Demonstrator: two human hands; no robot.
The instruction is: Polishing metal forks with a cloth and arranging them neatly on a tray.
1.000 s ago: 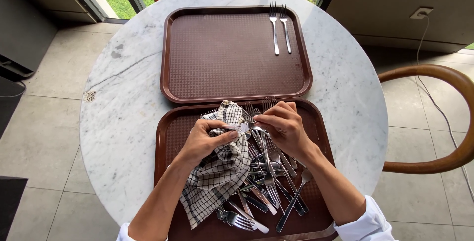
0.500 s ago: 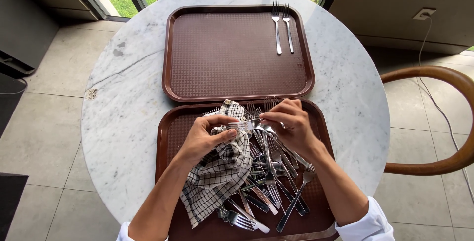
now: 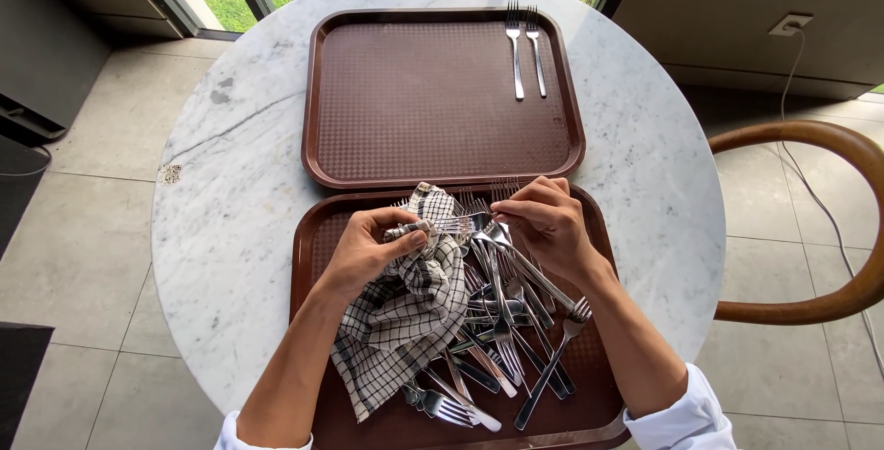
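My left hand [image 3: 368, 247] grips a black-and-white checked cloth [image 3: 405, 321] that drapes down over the near brown tray [image 3: 318, 257]. My right hand [image 3: 548, 224] holds a steel fork [image 3: 465, 223] by its handle, with the tines pointing left into the cloth between both hands. Under my hands a pile of several forks [image 3: 511, 321] lies in the near tray. On the far brown tray [image 3: 414, 100] two forks [image 3: 525, 49] lie side by side at the top right.
Both trays sit on a round white marble table [image 3: 230, 201]. A curved wooden chair back [image 3: 829, 220] stands at the right, more chair backs beyond the table's far edge. Grey tiled floor surrounds the table, with a wall socket and cable at the far right.
Both hands stayed over the near tray. The fork between them has shifted slightly, its tines now lying further into the cloth. The trays and the two far forks have not moved.
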